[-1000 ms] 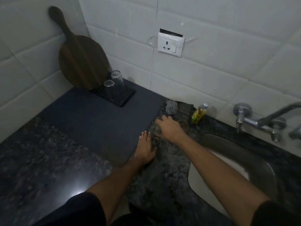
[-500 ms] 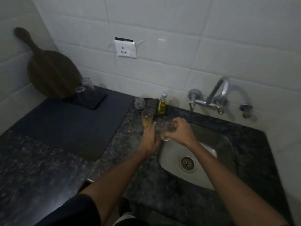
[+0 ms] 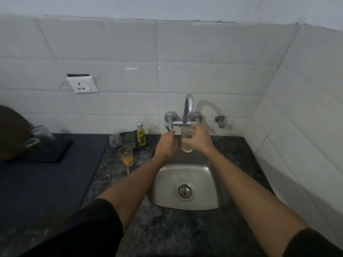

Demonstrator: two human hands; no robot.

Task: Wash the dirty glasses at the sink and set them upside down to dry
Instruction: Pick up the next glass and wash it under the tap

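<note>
My right hand point(image 3: 199, 139) curls round a dirty glass point(image 3: 187, 140), upright under the tap spout point(image 3: 186, 115) above the sink's point(image 3: 167, 184) back edge. My left hand point(image 3: 165, 145) pinches the tap handle point(image 3: 169, 128). Another dirty glass point(image 3: 126, 155) stands on the counter point(image 3: 111, 175), left of the basin.

A yellow bottle point(image 3: 141, 135) stands beside a steel scrubber point(image 3: 116, 140).

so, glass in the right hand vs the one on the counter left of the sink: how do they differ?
The held glass is gripped by the right hand under the tap, above the sink; the counter glass stands alone on the counter, untouched. The held glass has a patterned upper part; the counter glass looks plain. Both are upright, clear, with yellowish residue at the bottom.
</note>
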